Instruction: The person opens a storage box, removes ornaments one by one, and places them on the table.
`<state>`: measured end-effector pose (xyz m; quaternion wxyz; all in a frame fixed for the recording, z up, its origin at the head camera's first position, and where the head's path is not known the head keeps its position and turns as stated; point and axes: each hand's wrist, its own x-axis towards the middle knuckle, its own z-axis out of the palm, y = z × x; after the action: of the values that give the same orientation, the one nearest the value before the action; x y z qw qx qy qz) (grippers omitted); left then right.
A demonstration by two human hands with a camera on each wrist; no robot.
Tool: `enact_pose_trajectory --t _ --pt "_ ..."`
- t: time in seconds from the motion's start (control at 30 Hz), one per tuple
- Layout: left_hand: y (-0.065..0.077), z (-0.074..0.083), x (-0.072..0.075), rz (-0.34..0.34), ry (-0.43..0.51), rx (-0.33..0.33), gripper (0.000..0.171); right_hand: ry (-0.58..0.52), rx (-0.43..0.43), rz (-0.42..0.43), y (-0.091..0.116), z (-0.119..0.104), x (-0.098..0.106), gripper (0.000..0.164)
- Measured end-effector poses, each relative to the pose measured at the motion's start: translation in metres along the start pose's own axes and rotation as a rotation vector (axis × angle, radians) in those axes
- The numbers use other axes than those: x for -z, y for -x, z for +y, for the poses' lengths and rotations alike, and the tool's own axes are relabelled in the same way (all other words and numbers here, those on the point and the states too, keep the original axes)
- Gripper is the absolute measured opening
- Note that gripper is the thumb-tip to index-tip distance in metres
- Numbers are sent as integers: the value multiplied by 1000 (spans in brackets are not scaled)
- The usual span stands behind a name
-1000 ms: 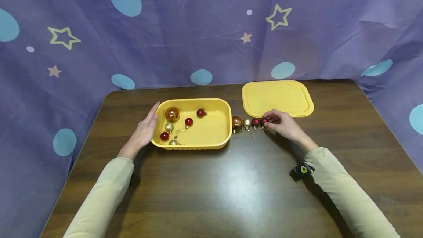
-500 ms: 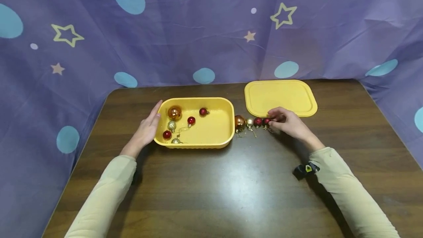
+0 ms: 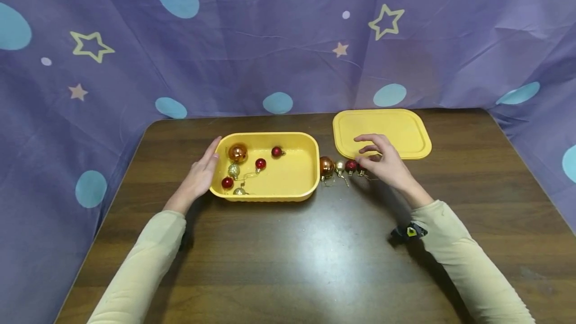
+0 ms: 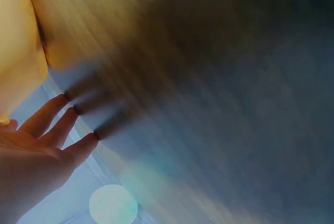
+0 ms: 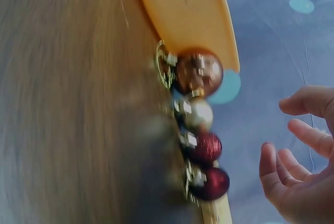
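Note:
My left hand (image 3: 198,176) rests with straight fingers against the left end of a yellow box (image 3: 288,174). Inside the box lie a large copper ball ornament (image 3: 238,153) and several small red and gold ones. From the box's right end a row of ornaments runs rightward on the table: a copper ball (image 5: 201,72), a gold one (image 5: 199,114), a red one (image 5: 207,147) and a dark red one (image 5: 212,184). Over the end of this row hovers my right hand (image 3: 389,164), fingers parted and holding nothing; it partly hides the dark red ball in the head view.
A flat yellow lid (image 3: 382,131) lies at the back of the brown wooden table (image 3: 279,259), behind the row of ornaments. Purple cloth (image 3: 252,39) with stars and blue spots hangs around the table's far side and flanks.
My right hand has let go of the dark red ornament at the row's end, spreading its fingers and lifting slightly leftward. The left hand stays at the box. The head view shifted a little.

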<state>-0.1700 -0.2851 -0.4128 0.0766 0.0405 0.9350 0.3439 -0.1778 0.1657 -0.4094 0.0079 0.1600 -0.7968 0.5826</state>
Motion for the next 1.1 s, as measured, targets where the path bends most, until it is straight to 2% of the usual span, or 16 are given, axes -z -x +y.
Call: enact_pose_trajectory --t 0.13,0.3,0.37,0.53,0.8,1.1 --pt "0 -1 0 4 -2 3 52 -24 24 -11 -2 -7 -13 42" --pt "-1 0 0 11 -7 -11 53 4 76 -33 0 -39 -30 38" --pt "-1 0 0 13 -7 -12 53 19 108 -38 -3 -40 -36 37" --pt "0 -1 1 7 -8 -9 53 19 199 -49 -16 -23 -55 36" --pt "0 -2 0 14 -1 -14 53 58 261 -117 -28 -36 -87 37" --pt "-1 -3 -1 22 1 -27 53 130 311 -207 -44 -42 -112 38"
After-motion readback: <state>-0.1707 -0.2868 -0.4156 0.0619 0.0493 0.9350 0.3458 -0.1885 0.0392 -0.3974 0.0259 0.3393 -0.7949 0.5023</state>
